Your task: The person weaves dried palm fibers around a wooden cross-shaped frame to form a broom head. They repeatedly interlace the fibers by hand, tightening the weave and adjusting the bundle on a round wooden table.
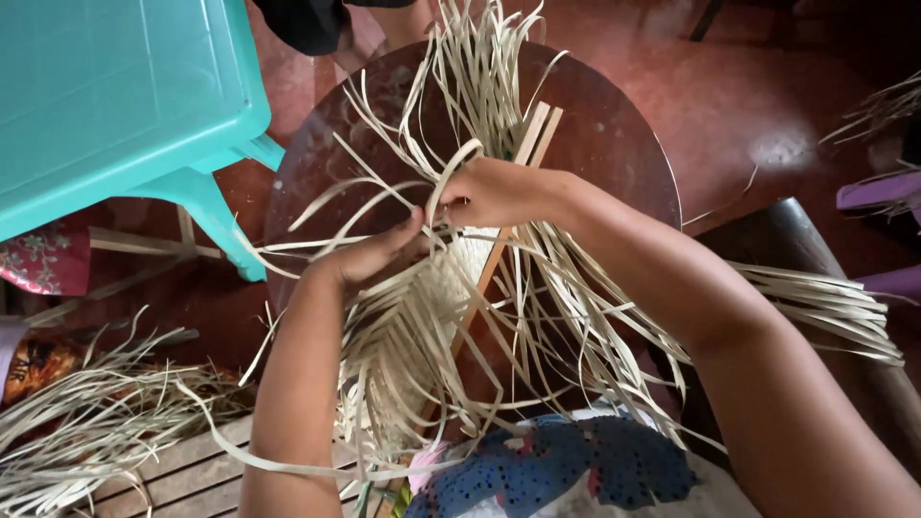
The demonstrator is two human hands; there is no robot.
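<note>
A: Centre of the frame — what do the hands hold?

B: The left hand (pixel 369 254) and the right hand (pixel 494 192) meet over a woven panel (pixel 470 264) of pale flat strips. The right hand's fingers are curled together, pinching a single strip (pixel 451 168) that loops up and over them. The left hand's fingers are pressed together against the weave, thumb raised toward the right hand; whether they clamp a strip I cannot tell.

A: And where does the panel lie?

B: On a round dark wooden board (pixel 614 134), centre to upper centre of the frame. A thin wooden slat (pixel 532 134) runs diagonally beneath the weave. Loose strip ends (pixel 480 58) fan out from the panel toward the top, the lower centre and the right.

A: Surroundings?

B: Upper left — a turquoise plastic table (pixel 115 96) on the red-brown floor (pixel 748 86). Lower left, a heap of spare strips (pixel 86 422) lies beside wooden planks (pixel 192 470). A further bundle (pixel 825 302) rests at the right edge. At the bottom centre, blue spotted cloth (pixel 576 470) covers the person's lap.
</note>
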